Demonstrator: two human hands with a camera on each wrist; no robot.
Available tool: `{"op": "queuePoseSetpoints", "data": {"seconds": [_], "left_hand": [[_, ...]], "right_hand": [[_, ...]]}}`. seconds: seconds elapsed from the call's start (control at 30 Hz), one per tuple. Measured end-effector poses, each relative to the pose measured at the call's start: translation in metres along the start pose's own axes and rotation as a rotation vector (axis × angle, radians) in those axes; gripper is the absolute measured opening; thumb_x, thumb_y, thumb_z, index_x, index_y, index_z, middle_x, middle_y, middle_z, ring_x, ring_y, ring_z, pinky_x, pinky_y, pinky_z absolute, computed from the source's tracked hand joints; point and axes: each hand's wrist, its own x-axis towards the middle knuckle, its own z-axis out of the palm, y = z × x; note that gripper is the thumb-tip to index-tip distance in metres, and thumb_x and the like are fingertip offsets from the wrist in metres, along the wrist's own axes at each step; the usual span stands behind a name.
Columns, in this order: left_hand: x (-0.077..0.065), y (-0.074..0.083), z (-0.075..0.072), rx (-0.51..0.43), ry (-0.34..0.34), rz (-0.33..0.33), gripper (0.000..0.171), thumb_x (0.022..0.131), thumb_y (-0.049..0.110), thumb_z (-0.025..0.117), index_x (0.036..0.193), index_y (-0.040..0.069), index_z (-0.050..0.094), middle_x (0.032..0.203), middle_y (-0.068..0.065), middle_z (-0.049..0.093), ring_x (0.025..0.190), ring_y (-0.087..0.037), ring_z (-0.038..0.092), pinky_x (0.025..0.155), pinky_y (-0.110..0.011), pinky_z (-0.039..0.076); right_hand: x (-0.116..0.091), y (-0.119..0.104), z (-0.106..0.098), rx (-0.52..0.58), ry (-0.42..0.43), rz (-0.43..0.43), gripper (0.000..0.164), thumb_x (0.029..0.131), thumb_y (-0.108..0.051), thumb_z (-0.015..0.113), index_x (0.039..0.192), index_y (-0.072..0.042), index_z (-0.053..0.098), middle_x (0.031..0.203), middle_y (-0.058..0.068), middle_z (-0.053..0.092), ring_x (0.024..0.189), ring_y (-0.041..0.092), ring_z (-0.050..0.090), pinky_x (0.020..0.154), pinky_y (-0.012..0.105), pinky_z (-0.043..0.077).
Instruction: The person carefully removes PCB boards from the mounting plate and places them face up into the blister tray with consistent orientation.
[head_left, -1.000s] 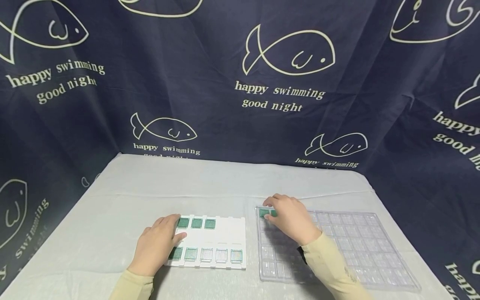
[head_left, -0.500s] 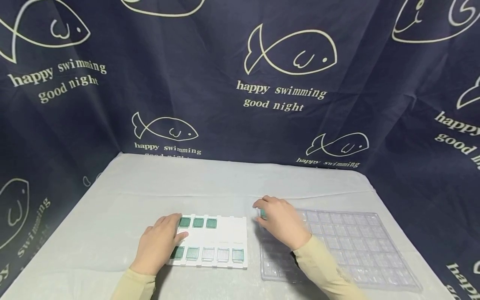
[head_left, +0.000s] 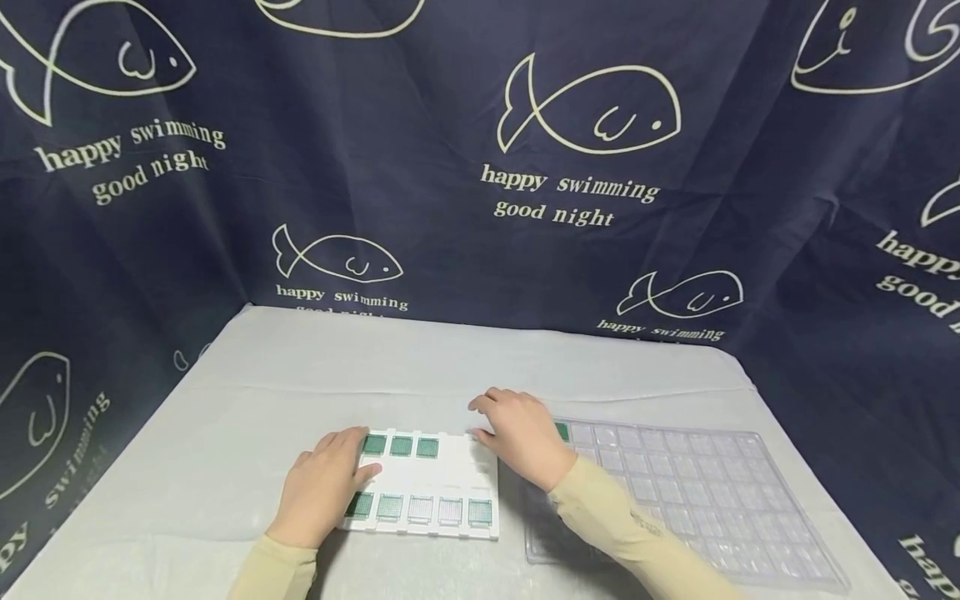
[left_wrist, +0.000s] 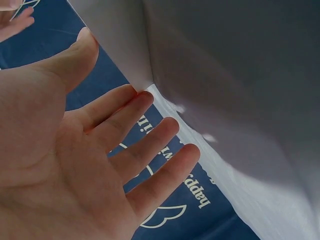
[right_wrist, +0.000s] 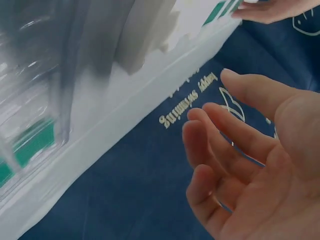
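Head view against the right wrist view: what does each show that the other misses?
Only the head view: the sleeves and the near row of boards.
Only the right wrist view: the right palm, holding nothing.
Both: right hand, left hand, white holder, clear tray and fish-print cloth.

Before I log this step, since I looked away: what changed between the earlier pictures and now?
The right hand moved left, from over the clear tray's far left corner to the white board's far right corner. It looks empty now; whether it let anything go is unclear. The left hand stayed at the board's left edge, and the board's far green squares look unchanged.
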Motion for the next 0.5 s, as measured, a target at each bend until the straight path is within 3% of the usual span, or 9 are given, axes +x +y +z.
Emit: {"op": "queuePoseSetpoints", "data": {"seconds": [0.5], "left_hand": [[0.0,0.0,-0.001,0.012,-0.022,-0.001,0.057,0.086,0.033,0.08,0.131,0.003,0.062,0.127,-0.013,0.071,0.118,-0.032,0.066,0.081,-0.052,0.058]], "right_hand": [[0.022,-0.037,0.024,-0.114,-0.126,-0.104,0.034,0.086,-0.038,0.082,0.112,-0.017,0.075,0.102,-0.005,0.076,0.088,0.011,0.072,0.073,0.024,0.057]]}}
